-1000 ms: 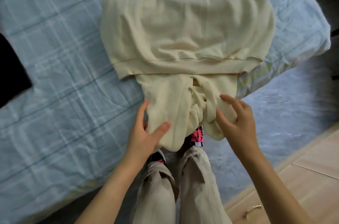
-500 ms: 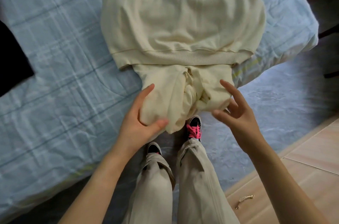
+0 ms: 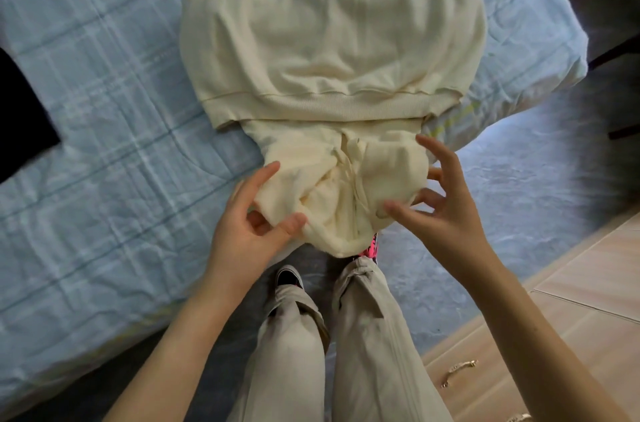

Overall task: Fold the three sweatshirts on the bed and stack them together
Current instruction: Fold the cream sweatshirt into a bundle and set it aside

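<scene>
A cream hooded sweatshirt [image 3: 332, 41] lies partly folded near the corner of the bed [image 3: 104, 144], its ribbed hem turned toward me. Its hood [image 3: 332, 193], with a drawstring, hangs bunched over the bed's near edge. My left hand [image 3: 252, 224] pinches the hood's left side between thumb and fingers. My right hand [image 3: 436, 203] cups the hood's right side, fingers spread, thumb pressing the cloth. A black garment [image 3: 20, 117] shows at the left edge of the bed. No third sweatshirt is in view.
The bed has a light blue checked cover. I stand at its near edge; my beige trousers [image 3: 339, 345] and shoes with pink laces are below. To the right is blue floor covering [image 3: 540, 200], a wooden drawer front with metal handles [image 3: 457, 371], and a dark chair leg.
Both hands have lifted the hanging hood up toward the folded body, bunching it. The left hand went from flat against the cloth to pinching it.
</scene>
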### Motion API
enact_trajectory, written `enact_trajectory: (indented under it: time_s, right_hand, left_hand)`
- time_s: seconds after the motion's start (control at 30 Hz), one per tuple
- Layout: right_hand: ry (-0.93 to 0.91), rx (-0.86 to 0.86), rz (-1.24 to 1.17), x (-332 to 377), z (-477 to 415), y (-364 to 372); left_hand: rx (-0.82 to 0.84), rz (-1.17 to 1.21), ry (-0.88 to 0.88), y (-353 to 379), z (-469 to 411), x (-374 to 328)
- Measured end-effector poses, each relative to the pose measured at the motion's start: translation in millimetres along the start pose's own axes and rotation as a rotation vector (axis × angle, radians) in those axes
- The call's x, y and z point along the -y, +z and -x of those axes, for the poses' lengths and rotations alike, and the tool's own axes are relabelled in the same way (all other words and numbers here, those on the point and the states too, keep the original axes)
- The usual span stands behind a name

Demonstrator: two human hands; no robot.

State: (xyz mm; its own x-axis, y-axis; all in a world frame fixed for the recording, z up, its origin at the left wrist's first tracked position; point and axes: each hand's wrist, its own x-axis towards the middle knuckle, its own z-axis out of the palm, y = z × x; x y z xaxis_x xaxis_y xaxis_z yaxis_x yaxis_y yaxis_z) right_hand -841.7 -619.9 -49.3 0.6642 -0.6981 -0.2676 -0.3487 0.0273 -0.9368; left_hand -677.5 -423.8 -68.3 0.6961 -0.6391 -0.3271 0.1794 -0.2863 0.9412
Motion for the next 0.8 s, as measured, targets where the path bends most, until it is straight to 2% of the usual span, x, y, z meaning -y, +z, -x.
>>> enact_trajectory:
  time_s: [0.07,0.23,0.33,0.4,0.47,0.57,0.67,0.73,0.8]
  right_hand:
    - [-0.063,-0.063,0.01,7,-2,1]
    - [-0.159,-0.3,-0.017,34,-54,-1]
    - [-0.199,-0.371,-0.025,47,-119,6]
    - [-0.229,-0.295,0.096,48,-161,17]
    - [-0.283,-0.147,0.342,36,-192,26]
    - [-0.412,0.012,0.657,15,-213,30]
    - [-0.533,-0.023,0.806,6,-225,24]
    - [-0.585,-0.086,0.779,11,-235,17]
    - [-0.586,-0.145,0.729,23,-252,6]
  left_hand:
    - [-0.053,0.021,0.048,2,-2,-9]
    - [-0.339,-0.062,0.259,-4,-62,-45]
    - [-0.352,-0.2,0.314,3,-135,-63]
    - [-0.258,-0.381,0.312,13,-181,-65]
    - [-0.15,-0.567,0.263,22,-211,-63]
    - [-0.157,-0.747,0.412,25,-229,-52]
    - [-0.172,-0.875,0.508,27,-237,-48]
    - [-0.2,-0.851,0.535,28,-242,-53]
    - [-0.301,-0.835,0.578,28,-253,-65]
